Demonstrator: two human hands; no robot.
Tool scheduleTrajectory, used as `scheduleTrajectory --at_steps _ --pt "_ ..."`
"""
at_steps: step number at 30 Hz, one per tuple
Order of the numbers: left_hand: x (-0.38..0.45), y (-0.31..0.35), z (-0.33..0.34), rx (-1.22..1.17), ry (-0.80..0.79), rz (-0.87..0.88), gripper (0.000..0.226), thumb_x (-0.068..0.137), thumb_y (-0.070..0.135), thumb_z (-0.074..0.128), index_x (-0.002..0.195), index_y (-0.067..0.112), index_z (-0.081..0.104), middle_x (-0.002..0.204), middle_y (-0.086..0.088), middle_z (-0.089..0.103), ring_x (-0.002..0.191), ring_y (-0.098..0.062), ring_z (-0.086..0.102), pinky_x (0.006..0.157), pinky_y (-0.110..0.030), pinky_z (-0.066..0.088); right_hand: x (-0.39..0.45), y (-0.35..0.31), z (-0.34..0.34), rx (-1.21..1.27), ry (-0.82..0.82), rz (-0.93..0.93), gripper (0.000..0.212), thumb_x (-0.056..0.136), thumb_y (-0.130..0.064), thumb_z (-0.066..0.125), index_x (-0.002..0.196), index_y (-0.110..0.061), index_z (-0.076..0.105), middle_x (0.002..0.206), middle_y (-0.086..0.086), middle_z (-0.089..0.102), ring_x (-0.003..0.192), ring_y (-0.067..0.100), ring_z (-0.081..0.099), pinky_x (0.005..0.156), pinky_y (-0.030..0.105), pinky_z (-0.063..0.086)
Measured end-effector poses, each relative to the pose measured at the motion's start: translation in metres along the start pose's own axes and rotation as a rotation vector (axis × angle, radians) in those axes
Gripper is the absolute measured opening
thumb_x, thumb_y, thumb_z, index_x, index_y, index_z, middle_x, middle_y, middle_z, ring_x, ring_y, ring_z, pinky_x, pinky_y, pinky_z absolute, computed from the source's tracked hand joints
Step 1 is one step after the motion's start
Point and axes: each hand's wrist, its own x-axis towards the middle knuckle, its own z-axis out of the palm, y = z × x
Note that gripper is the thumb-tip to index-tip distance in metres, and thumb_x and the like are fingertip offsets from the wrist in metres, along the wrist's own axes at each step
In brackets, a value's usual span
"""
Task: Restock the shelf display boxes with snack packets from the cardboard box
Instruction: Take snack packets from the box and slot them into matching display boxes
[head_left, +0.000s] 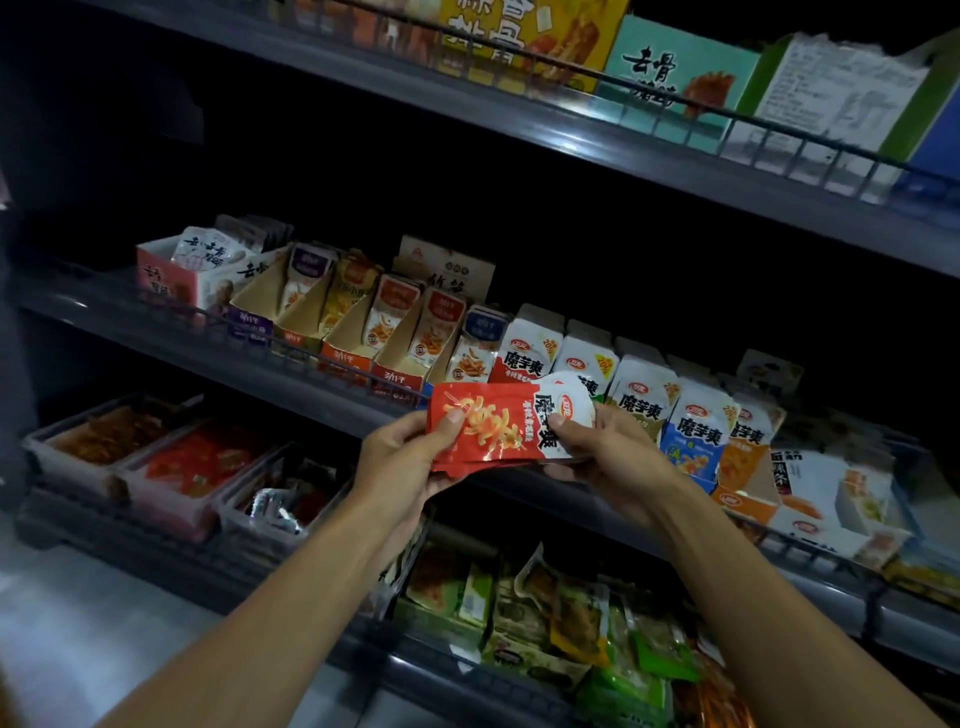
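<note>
**Snack packets held in both my hands before the middle shelf**

Snack packets (498, 428), a thin red-and-white stack, lie sideways between my two hands in front of the middle shelf's edge. My left hand (402, 457) grips the red end, thumb pressed on the top packet's printed face and fingers curled beneath. My right hand (605, 457) pinches the white end, thumb on top and the other fingers under the stack. Both forearms reach up from the bottom of the view.

Below my arms, the lower shelf holds loose green and yellow pouches (571, 618) to the right and clear trays (124, 483) of red snacks to the left.

Just behind the stack, the middle shelf (332, 382) carries a row of display boxes. The white box with a red front (524, 345) stands directly behind the packets; a blue-fronted box (698, 436) and an orange one (748, 452) stand to its right. To the left sit narrow angled cardboard boxes (353, 322) with upright packets.

Farthest up, the top shelf (649, 156) bears large yellow, teal and white cartons behind a wire rail.
</note>
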Motion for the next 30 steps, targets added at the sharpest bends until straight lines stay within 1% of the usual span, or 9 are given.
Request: scheduleTrajectory --at_steps 2,5,10,13,16,19,22,24,30 --pt "0.004 0.0 0.0 -0.019 -0.002 -0.008 0.007 0.09 0.014 0.066 0.092 0.01 0.07 0.081 -0.002 0.076 0.076 -0.013 0.071 0.068 -0.028 0.055 0.002 0.0 -0.001 0.043 -0.016 0.021 0.017 0.094 -0.017 0.062 0.111 -0.012 0.059 0.101 0.008 0.072 0.091 0.021 0.07 0.066 0.03 0.055" --pt "0.013 -0.002 0.0 -0.102 -0.032 -0.087 0.008 0.088 0.009 0.065 0.095 0.007 0.07 0.087 -0.007 0.076 0.081 -0.017 0.072 0.064 -0.027 0.058 0.005 0.0 -0.005 0.072 -0.048 0.042 0.033 0.083 -0.019 0.071 0.112 -0.01 0.059 0.102 0.008 0.073 0.092 0.022 0.072 0.065 0.029 0.057" --pt "0.031 -0.008 0.006 -0.139 -0.186 -0.196 0.026 0.077 0.012 0.069 0.102 0.007 0.07 0.098 -0.01 0.076 0.086 -0.02 0.072 0.065 -0.027 0.06 0.017 -0.003 -0.022 -0.064 0.027 0.001 0.028 0.081 -0.013 0.075 0.105 -0.013 0.061 0.097 0.008 0.075 0.087 0.021 0.072 0.062 0.027 0.057" --pt "0.047 -0.012 0.015 0.253 -0.097 -0.094 0.014 0.086 0.016 0.072 0.099 0.009 0.07 0.097 -0.008 0.076 0.083 -0.016 0.073 0.068 -0.026 0.059 0.028 -0.012 -0.036 -0.24 0.092 -0.058 0.03 0.081 -0.013 0.077 0.105 -0.009 0.061 0.094 0.012 0.074 0.076 0.02 0.071 0.057 0.023 0.054" --pt "0.071 -0.015 0.022 0.772 0.069 0.206 0.016 0.091 0.029 0.07 0.099 0.016 0.069 0.091 0.004 0.072 0.087 -0.012 0.068 0.074 -0.024 0.054 0.044 -0.023 -0.048 -0.309 0.207 -0.143 0.036 0.082 -0.011 0.076 0.112 -0.005 0.057 0.088 0.006 0.073 0.067 0.013 0.071 0.055 0.021 0.055" --pt "0.091 -0.014 0.025 1.217 0.011 0.498 0.026 0.092 0.036 0.064 0.116 0.026 0.063 0.115 0.007 0.062 0.113 -0.014 0.056 0.1 -0.037 0.045 0.06 -0.034 -0.052 -0.434 0.271 -0.265 0.034 0.086 -0.012 0.073 0.115 -0.014 0.054 0.093 -0.005 0.067 0.079 0.011 0.068 0.061 0.023 0.058" --pt "0.108 -0.015 0.03 1.579 -0.052 0.545 0.043 0.093 0.044 0.059 0.134 0.033 0.051 0.137 0.001 0.048 0.132 -0.019 0.038 0.11 -0.043 0.028 0.077 -0.04 -0.051 -0.539 0.249 -0.332 0.04 0.089 -0.014 0.07 0.123 -0.017 0.05 0.099 -0.001 0.063 0.09 0.016 0.066 0.072 0.035 0.061" --pt "0.116 -0.016 0.031 1.662 -0.074 0.533 0.044 0.092 0.045 0.057 0.134 0.033 0.051 0.137 -0.001 0.047 0.133 -0.02 0.036 0.11 -0.044 0.025 0.09 -0.043 -0.05 -0.647 0.267 -0.342 0.045 0.09 -0.015 0.07 0.129 -0.014 0.048 0.105 0.005 0.062 0.094 0.024 0.067 0.076 0.044 0.06" --pt "0.124 -0.017 0.024 1.625 -0.098 0.525 0.038 0.092 0.045 0.058 0.128 0.033 0.056 0.129 0.0 0.054 0.128 -0.019 0.043 0.108 -0.042 0.025 0.117 -0.055 -0.038 -1.143 0.383 -0.351 0.057 0.086 -0.029 0.074 0.133 -0.011 0.047 0.125 0.012 0.06 0.111 0.031 0.06 0.088 0.047 0.055"
